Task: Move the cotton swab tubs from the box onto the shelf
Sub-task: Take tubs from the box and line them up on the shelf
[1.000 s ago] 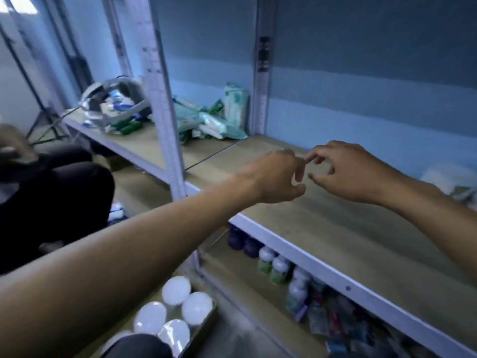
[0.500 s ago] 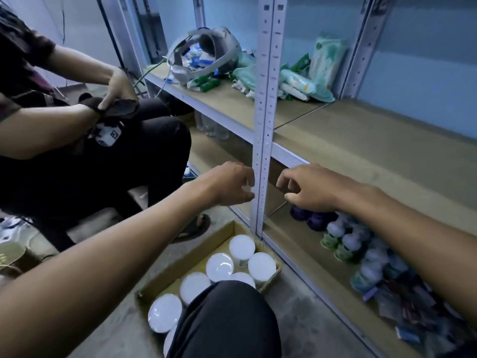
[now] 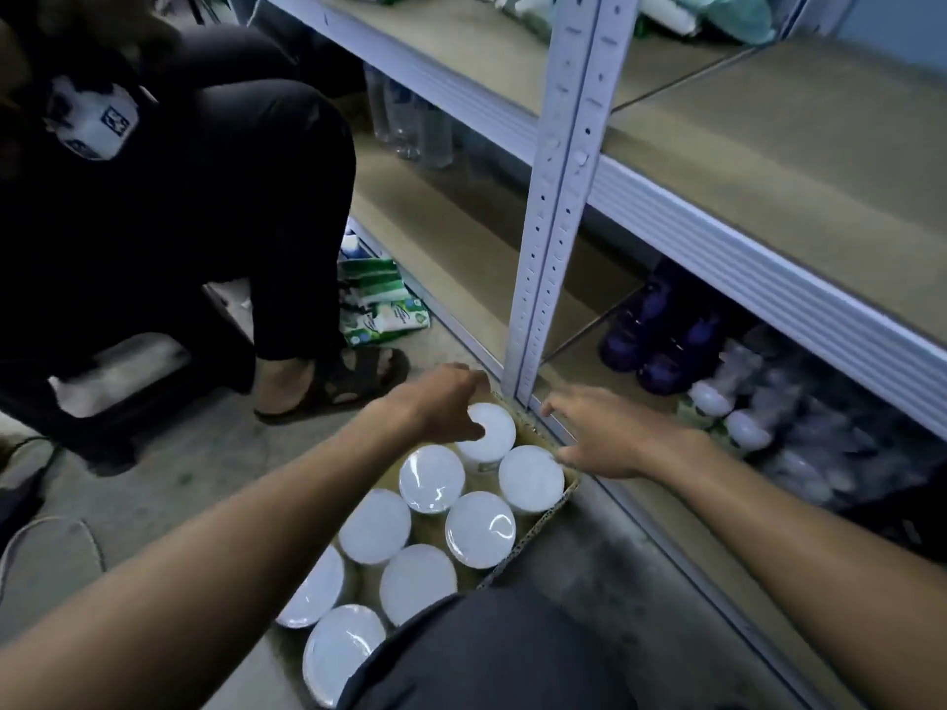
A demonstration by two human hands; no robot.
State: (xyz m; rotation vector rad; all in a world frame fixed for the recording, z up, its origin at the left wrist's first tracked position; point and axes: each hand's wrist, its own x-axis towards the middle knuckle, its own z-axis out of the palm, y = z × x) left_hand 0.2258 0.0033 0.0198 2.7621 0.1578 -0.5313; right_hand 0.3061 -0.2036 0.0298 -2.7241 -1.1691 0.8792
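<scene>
- The cotton swab tubs [image 3: 429,479] stand upright with their white lids up, packed lid to lid in the cardboard box [image 3: 544,517] on the floor, directly under both hands.
- The farthest tub [image 3: 492,433] sits in the box's far corner; the left hand [image 3: 440,409] is curled over its lid edge, thumb on the lid and fingers down its far side, gripping it.
- The right hand [image 3: 610,435] hovers just right of the box's far corner, fingers spread and relaxed, holding nothing; its thumb is near the rim of the tub [image 3: 530,479] at the box's right wall.
- The box's right wall runs close along the shelf's bottom rail, and its far corner lies just beside the grey upright post [image 3: 558,197].
- The shelf [image 3: 799,161] above and to the right of the hands shows a wide bare wooden board behind its grey front lip.
- The lower level, right of the right hand, holds dark purple bottles [image 3: 661,335] and blurred white-capped ones.
- Left of the left hand, a seated person's sandalled foot [image 3: 333,381] rests on the floor, well apart from the box.
</scene>
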